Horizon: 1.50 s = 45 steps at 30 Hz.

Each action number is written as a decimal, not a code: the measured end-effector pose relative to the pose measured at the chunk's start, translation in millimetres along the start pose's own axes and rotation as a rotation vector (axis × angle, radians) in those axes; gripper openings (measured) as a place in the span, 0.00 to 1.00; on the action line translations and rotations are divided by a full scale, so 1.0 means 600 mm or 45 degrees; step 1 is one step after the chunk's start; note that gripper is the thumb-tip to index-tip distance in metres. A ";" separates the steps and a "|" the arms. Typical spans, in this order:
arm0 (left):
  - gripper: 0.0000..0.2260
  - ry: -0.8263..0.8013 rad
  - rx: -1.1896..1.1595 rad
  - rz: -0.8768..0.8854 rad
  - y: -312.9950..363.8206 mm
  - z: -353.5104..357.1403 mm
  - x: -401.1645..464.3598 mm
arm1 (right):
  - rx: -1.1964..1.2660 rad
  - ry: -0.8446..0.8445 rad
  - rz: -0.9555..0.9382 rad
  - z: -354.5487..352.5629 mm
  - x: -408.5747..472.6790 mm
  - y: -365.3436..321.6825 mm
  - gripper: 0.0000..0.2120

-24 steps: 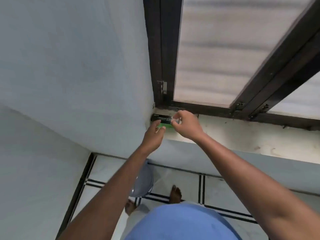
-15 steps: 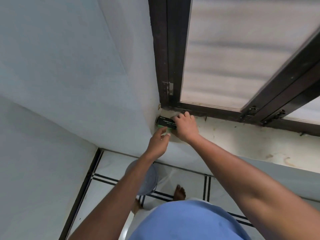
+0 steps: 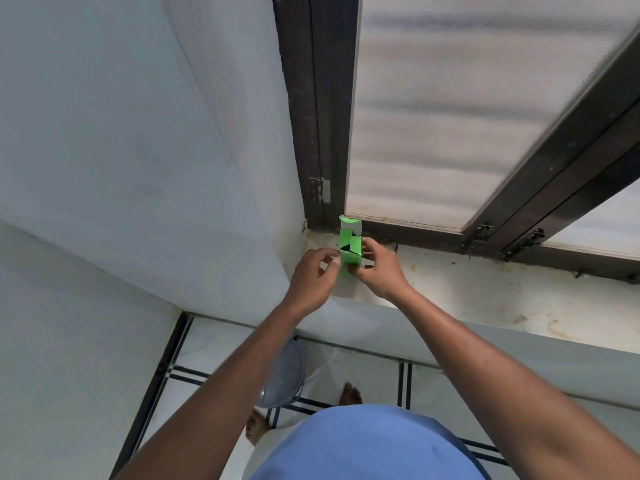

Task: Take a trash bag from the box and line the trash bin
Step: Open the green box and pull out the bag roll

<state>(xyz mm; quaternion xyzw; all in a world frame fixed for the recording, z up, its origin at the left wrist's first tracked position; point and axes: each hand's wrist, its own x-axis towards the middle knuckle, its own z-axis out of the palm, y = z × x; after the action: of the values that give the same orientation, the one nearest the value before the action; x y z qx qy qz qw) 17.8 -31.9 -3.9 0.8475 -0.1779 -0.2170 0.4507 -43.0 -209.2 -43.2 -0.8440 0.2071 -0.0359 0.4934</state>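
A small green box (image 3: 349, 247) is held upright over the window sill corner, its top flaps open and a dark opening showing. My right hand (image 3: 379, 270) grips its right side. My left hand (image 3: 311, 277) pinches the box's lower left edge with thumb and fingers. No trash bag is visible outside the box. The grey trash bin (image 3: 282, 375) stands on the floor below, partly hidden by my left forearm.
The white sill (image 3: 502, 289) runs right under a dark-framed frosted window (image 3: 450, 116). Pale walls close in on the left. A tiled floor (image 3: 374, 372) with black lines lies below, with my bare feet on it beside the bin.
The box lay flat on the sill corner with both hands on it; now it is lifted and turned upright, its top flaps opened.
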 end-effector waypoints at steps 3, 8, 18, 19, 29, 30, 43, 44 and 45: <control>0.09 0.059 0.049 0.063 0.004 -0.001 0.006 | -0.014 -0.008 0.005 0.000 -0.001 0.001 0.29; 0.16 -0.049 0.174 0.122 0.011 -0.009 0.022 | 0.015 -0.042 -0.015 0.000 -0.003 -0.009 0.31; 0.19 -0.037 0.215 0.010 0.039 -0.006 0.063 | -0.150 0.095 -0.098 -0.001 -0.010 -0.027 0.28; 0.19 -0.017 0.229 0.002 0.042 -0.004 0.067 | -0.149 0.092 -0.098 0.000 -0.011 -0.027 0.27; 0.10 0.019 0.032 -0.294 0.071 -0.006 0.087 | -0.043 0.117 -0.071 0.008 -0.027 -0.031 0.26; 0.10 0.015 0.031 -0.313 0.073 -0.008 0.089 | -0.023 0.128 -0.070 0.008 -0.027 -0.032 0.27; 0.13 -0.145 -0.148 -0.303 0.030 -0.024 0.076 | 0.222 0.361 -0.060 0.010 -0.041 -0.021 0.13; 0.13 -0.147 -0.146 -0.307 0.025 -0.023 0.075 | 0.214 0.357 -0.061 0.015 -0.045 -0.023 0.14; 0.13 -0.144 -0.147 -0.313 0.021 -0.021 0.074 | 0.214 0.336 -0.058 0.019 -0.049 -0.024 0.17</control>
<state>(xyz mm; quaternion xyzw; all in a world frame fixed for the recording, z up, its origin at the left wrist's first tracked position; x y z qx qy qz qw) 60.4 -51.7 4.0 0.8220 -0.0853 -0.3278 0.4579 -62.3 -182.2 -32.7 -0.7921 0.2474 -0.1749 0.5299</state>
